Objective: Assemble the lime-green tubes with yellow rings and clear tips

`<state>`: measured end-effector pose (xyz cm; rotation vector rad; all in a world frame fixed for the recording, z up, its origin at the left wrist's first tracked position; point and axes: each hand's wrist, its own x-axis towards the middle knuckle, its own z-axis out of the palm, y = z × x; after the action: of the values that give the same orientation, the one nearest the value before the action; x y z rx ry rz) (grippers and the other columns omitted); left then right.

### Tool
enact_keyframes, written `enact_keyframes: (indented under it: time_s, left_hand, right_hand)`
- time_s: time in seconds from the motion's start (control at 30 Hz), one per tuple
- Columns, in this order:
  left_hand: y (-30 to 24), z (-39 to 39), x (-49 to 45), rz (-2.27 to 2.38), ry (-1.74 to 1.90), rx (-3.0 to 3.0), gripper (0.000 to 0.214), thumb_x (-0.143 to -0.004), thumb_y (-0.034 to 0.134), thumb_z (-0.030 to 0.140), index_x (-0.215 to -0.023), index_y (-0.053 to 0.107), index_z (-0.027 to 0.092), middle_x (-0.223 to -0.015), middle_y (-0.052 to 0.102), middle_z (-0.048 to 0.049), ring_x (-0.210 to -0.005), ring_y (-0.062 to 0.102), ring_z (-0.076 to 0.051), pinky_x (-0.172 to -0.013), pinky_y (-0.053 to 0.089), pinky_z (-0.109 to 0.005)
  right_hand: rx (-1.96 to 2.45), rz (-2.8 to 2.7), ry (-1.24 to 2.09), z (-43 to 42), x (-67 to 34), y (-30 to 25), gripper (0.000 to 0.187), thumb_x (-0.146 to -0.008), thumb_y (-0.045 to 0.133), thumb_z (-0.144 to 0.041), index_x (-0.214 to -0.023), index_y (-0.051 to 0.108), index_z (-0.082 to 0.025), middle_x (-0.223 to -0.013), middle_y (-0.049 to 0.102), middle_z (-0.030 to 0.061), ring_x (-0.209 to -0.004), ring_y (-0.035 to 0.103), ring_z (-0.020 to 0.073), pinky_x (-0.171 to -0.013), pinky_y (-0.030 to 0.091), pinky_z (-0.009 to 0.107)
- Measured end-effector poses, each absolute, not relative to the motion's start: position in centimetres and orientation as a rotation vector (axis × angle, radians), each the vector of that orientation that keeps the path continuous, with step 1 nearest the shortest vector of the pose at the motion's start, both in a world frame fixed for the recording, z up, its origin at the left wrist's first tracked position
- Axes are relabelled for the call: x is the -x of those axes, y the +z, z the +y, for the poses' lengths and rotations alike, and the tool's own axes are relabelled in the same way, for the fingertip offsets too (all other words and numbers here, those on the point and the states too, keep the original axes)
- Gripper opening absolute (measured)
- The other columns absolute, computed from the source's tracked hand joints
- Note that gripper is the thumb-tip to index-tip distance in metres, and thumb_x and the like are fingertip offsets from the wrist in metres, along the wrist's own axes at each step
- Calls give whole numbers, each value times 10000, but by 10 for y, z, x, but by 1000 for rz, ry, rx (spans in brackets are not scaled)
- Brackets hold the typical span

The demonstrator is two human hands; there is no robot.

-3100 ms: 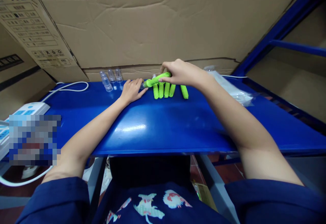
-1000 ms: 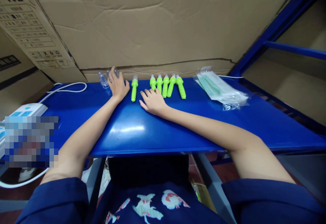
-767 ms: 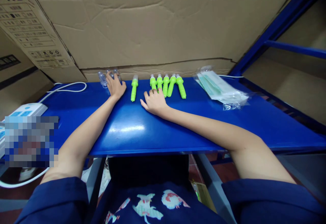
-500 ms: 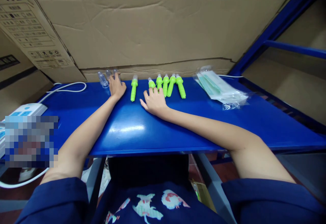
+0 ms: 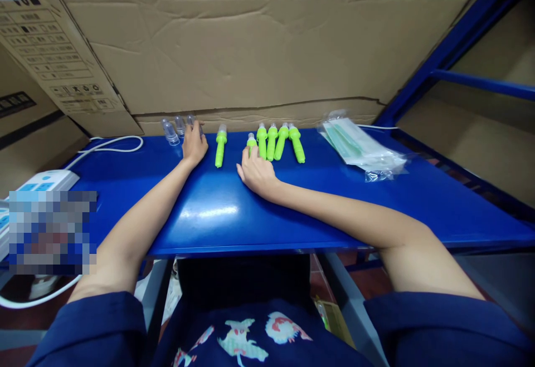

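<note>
At the back left of the blue table, my left hand [image 5: 195, 143] is closed around a clear plastic cap [image 5: 201, 128], mostly hidden by the fingers. Several similar clear caps stand just left of it, the outermost cap [image 5: 170, 132] in full view. My right hand [image 5: 258, 175] has its fingers bent over a bright green pen-like tube [image 5: 251, 142] with a clear tip; its lower part is under the hand. Between my hands lies another green tube [image 5: 220, 147], touched by neither. Several more green tubes [image 5: 271, 142] lie in a row just beyond my right hand.
A plastic packet of pale green face masks [image 5: 355, 141] lies on the right of the blue table [image 5: 234, 222]. On the left are a white power strip [image 5: 45, 180] and its cable. A cardboard wall [image 5: 251, 44] stands along the back edge.
My right hand's fingers have drawn in on the green tube, which has shifted slightly toward me and right. My left hand's fingers have come closer together at the caps.
</note>
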<state>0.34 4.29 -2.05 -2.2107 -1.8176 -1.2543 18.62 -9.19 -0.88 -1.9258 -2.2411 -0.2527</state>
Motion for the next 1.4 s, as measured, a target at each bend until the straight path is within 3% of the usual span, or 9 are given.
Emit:
enact_keyframes:
  time_s: [0.17, 0.27, 0.4, 0.53, 0.67, 0.77, 0.93, 1.17, 1.4]
  left_hand:
    - [-22, 50, -3, -1593, -1551, 2182, 360, -872, 554, 168, -1231, 571, 186, -1211, 619, -127, -1175, 607, -250, -1097, 468, -406]
    - [-22, 54, -5, -1565, -1776, 2121, 343, -923, 583, 315, -1239, 532, 192, -1208, 630, -117, -1155, 616, -238, -1068, 490, -387]
    - [-23, 61, -10, -1593, -2160, 1993, 397, -922, 623, 440, -1214, 497, 203, -1144, 645, -98, -1053, 659, -200, -984, 548, -343]
    - [-26, 68, -18, -1648, -2608, 1871, 363, -940, 610, 439, -1202, 458, 238, -1187, 629, -91, -1070, 678, -172, -897, 600, -301]
    - [-26, 68, -26, -1768, -2853, 1736, 280, -972, 577, 384, -1188, 454, 256, -1205, 632, -92, -1122, 676, -171, -858, 619, -277]
    - [-27, 64, -31, -1744, -2896, 1739, 269, -972, 584, 380, -1180, 465, 258, -1175, 644, -82, -1114, 678, -168, -877, 615, -283]
    - [-28, 56, -37, -1591, -2797, 2016, 410, -897, 655, 535, -1178, 515, 271, -1097, 651, -61, -1073, 683, -196, -874, 614, -326]
    - [-24, 36, -39, -1295, -2418, 2455, 515, -791, 738, 608, -1123, 575, 250, -1031, 617, -53, -970, 682, -197, -854, 608, -340]
    - [-21, 24, -48, -1268, -2429, 2504, 495, -829, 714, 582, -1167, 561, 255, -1021, 596, -57, -940, 683, -204, -803, 618, -346]
  right_hand:
    - [1995, -2225, -91, -83, -190, -10, 568, -978, 328, -140, -1482, 371, 116, -1170, 631, 375, -1031, 700, 375, -753, 564, 403]
    - [1927, -2244, -22, -74, -196, -10, 553, -946, 358, -75, -1466, 398, 110, -1150, 640, 378, -1030, 700, 390, -782, 548, 430]
    - [1794, -2199, 123, -61, -209, -1, 415, -1031, 352, -182, -1312, 514, 77, -993, 687, 313, -939, 715, 355, -777, 516, 427]
    - [1651, -2221, 98, -51, -220, 14, 378, -1062, 340, -253, -1279, 539, -17, -1135, 683, 265, -1039, 684, 327, -890, 499, 436]
    - [1570, -2319, -3, -51, -230, 16, 456, -1068, 335, -250, -1447, 430, -14, -1365, 581, 281, -1195, 626, 339, -1000, 467, 440]
    - [1600, -2363, -122, -55, -237, 5, 526, -1068, 325, -241, -1529, 324, 12, -1435, 501, 312, -1257, 590, 353, -1020, 471, 454]
    - [1589, -2359, -228, -56, -244, -11, 537, -1061, 312, -258, -1542, 347, -22, -1411, 511, 304, -1237, 577, 384, -928, 523, 504]
    - [1541, -2297, -207, -54, -247, -19, 528, -1054, 330, -255, -1531, 375, -33, -1392, 528, 252, -1239, 562, 334, -919, 541, 436]
    - [1438, -2238, -185, -54, -252, -22, 563, -1002, 401, -254, -1520, 324, -49, -1414, 474, 260, -1236, 546, 341, -904, 553, 467]
